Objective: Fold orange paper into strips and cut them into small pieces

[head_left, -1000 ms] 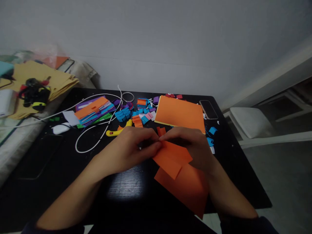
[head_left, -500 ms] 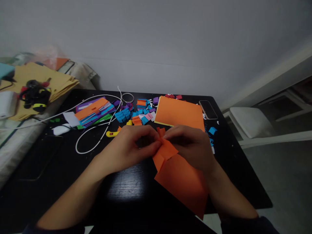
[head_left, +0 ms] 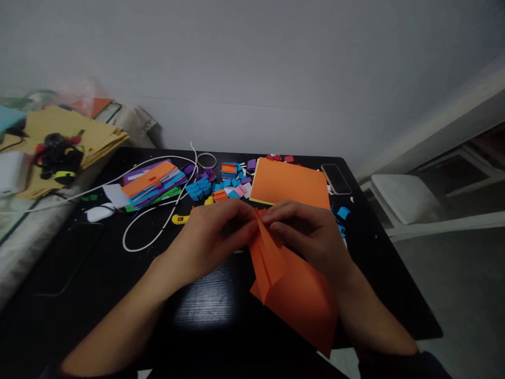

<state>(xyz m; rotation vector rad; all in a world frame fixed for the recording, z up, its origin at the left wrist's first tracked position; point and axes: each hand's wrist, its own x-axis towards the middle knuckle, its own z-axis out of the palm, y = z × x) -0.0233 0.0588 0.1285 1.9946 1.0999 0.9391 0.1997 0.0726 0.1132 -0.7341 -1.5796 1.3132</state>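
A folded piece of orange paper [head_left: 265, 258] hangs between my two hands, its creased lower end pointing toward me. My left hand [head_left: 221, 229] pinches its top edge between thumb and fingers. On the other side my right hand [head_left: 305, 229] is closed on the same top edge, fingertips almost meeting the left ones. Beneath it lies a flat orange sheet [head_left: 303, 300], sticking out past the table's front edge. Beyond my hands is a stack of orange paper [head_left: 290, 181]. The handle of a yellow cutter [head_left: 180, 219] shows beside my left hand.
On the black table [head_left: 130, 295] lie a looped white cable [head_left: 130, 247], a pile of coloured papers [head_left: 153, 181], small blue folded pieces [head_left: 199, 188], a roll of tape [head_left: 206, 160] and a phone [head_left: 335, 179]. A white chair [head_left: 398, 197] stands to the right.
The orange paper in my hands has opened out to a longer shape, its lower end reaching further down. My right fingers have shifted, with the thumb now showing.
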